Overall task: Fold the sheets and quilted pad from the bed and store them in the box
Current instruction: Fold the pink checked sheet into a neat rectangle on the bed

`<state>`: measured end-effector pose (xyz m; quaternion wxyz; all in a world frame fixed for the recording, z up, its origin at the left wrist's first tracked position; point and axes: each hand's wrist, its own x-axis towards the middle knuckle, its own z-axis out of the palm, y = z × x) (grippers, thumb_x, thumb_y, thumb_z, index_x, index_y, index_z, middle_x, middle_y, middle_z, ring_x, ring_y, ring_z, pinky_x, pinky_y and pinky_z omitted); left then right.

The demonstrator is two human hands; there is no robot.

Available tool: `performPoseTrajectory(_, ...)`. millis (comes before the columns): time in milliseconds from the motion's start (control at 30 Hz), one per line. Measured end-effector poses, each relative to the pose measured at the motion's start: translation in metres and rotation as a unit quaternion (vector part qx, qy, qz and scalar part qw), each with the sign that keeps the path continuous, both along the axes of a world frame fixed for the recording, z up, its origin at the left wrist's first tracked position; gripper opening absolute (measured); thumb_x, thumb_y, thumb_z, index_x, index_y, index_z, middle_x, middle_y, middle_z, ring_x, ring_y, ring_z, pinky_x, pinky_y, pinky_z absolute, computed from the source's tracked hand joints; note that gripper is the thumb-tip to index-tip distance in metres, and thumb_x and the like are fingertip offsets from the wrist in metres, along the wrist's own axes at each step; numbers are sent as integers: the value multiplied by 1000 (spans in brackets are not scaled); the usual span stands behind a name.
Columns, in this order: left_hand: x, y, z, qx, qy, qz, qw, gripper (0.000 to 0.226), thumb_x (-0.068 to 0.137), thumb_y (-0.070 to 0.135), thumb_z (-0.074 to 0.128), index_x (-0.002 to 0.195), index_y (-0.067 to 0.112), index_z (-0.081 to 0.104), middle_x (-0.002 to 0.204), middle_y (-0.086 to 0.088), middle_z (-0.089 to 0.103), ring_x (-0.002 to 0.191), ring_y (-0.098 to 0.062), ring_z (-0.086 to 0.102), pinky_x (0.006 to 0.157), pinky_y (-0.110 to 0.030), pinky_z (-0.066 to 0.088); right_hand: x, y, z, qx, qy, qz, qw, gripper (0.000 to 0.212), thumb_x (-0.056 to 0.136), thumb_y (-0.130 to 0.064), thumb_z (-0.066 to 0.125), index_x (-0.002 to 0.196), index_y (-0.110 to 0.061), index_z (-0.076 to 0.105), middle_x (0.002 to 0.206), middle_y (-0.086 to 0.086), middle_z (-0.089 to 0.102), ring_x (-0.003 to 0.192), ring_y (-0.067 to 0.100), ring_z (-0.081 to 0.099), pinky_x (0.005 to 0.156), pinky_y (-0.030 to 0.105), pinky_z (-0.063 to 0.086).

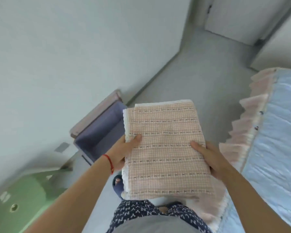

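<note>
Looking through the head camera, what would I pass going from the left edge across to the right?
Green cabinet → open storage box → left hand → folded pink checked sheet → right hand → bed with pink ruffle.

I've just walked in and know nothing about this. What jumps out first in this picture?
A folded pink checked sheet fills the middle, held in the air by the left hand and right hand, one at each side edge. Behind it on the floor by the wall sits an open box with a purple lining. On the right is the bed, pale blue on top with a pink ruffled skirt.
</note>
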<state>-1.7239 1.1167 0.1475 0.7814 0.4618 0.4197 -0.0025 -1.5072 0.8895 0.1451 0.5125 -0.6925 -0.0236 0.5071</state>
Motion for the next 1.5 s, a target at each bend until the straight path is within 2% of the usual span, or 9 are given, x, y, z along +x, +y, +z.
performPoseTrajectory(100, -61, 34, -14, -43, -8, 103, 994, 31, 99, 23, 62, 131, 21, 59, 122, -9, 73, 110, -33, 71, 85, -45, 61, -27, 76, -2, -14, -17, 86, 996, 29, 99, -27, 64, 122, -10, 70, 115, 9, 77, 101, 27, 76, 92, 47, 58)
performPoseTrajectory(267, -132, 111, -39, -81, -9, 190, 978, 48, 91, 27, 74, 136, 22, 58, 125, -10, 72, 113, -37, 69, 101, -58, 52, -75, 186, 1, -24, -48, 158, 986, 25, 99, -26, 64, 119, -12, 70, 114, 6, 77, 101, 26, 76, 93, 48, 58)
performPoseTrajectory(533, -145, 181, -72, -98, 24, 255, 962, 48, 87, 29, 77, 131, 18, 61, 120, -8, 74, 108, -32, 72, 99, -53, 55, -81, 292, -30, -43, -58, 197, 978, 31, 96, -33, 71, 126, -27, 65, 114, -5, 77, 101, 19, 75, 91, 45, 60)
performPoseTrajectory(733, -148, 190, -104, -49, 59, 288, 955, 53, 87, 35, 79, 134, 20, 60, 127, -4, 71, 115, -27, 70, 99, -48, 55, -70, 372, -94, -68, 15, 263, 962, 29, 95, -30, 72, 123, -28, 66, 113, -2, 77, 102, 21, 75, 93, 44, 58)
performPoseTrajectory(867, -139, 193, -166, -50, 144, 413, 898, 55, 81, 32, 84, 131, 23, 63, 122, -2, 73, 110, -26, 71, 97, -50, 57, -76, 434, -177, -101, 57, 333, 936, 52, 80, -52, 82, 125, -33, 65, 112, -6, 77, 103, 22, 74, 95, 49, 57)
performPoseTrajectory(1000, -130, 214, -250, -102, 206, 481, 846, 38, 86, 11, 65, 123, 17, 65, 115, -7, 75, 104, -30, 72, 92, -50, 59, -75, 483, -264, -133, 49, 374, 917, 35, 87, -40, 79, 117, -29, 65, 108, -3, 77, 96, 21, 74, 80, 40, 59)
performPoseTrajectory(1100, -125, 242, -317, -117, 227, 471, 845, 47, 74, 15, 61, 121, 18, 65, 116, -6, 74, 106, -31, 70, 94, -51, 58, -69, 518, -337, -149, 42, 384, 910, 31, 91, -35, 77, 117, -25, 64, 108, 0, 75, 95, 23, 74, 72, 37, 56)
performPoseTrajectory(1267, -126, 289, -455, -115, 284, 474, 826, 32, 76, 27, 57, 106, 19, 61, 105, -6, 70, 92, -28, 69, 75, -43, 59, -69, 559, -477, -185, 44, 401, 896, 44, 88, -37, 80, 125, -23, 62, 114, 3, 75, 102, 25, 73, 88, 45, 58)
performPoseTrajectory(1500, -130, 296, -604, -63, 369, 435, 819, 28, 96, 32, 49, 121, 22, 55, 106, -1, 65, 97, -25, 64, 91, -47, 56, -88, 539, -640, -197, 68, 378, 902, 55, 88, -34, 79, 136, -25, 55, 121, 1, 72, 108, 23, 71, 100, 50, 54)
